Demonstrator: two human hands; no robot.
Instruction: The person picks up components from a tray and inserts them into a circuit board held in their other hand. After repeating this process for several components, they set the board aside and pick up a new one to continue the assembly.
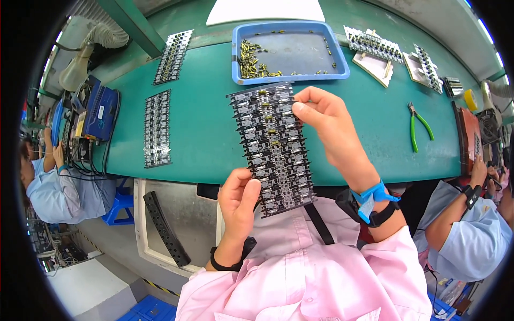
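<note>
Left hand (239, 200) and right hand (327, 119) pinch the panel (276, 155) by its edges. It seems light, stiff, fragile: best held there

Bright picture, light spread evenly. White lamps (486, 32) glow at two o'clock. White shiny spots on flat board (157, 128) at nine o'clock. Held board (277, 152) in middle looks sharp, tiny bits glinting. Black corners all round. Table (206, 117) edge bends like bow. Worker (69, 190) at nine o'clock squeezed, bit fuzzy.
</note>
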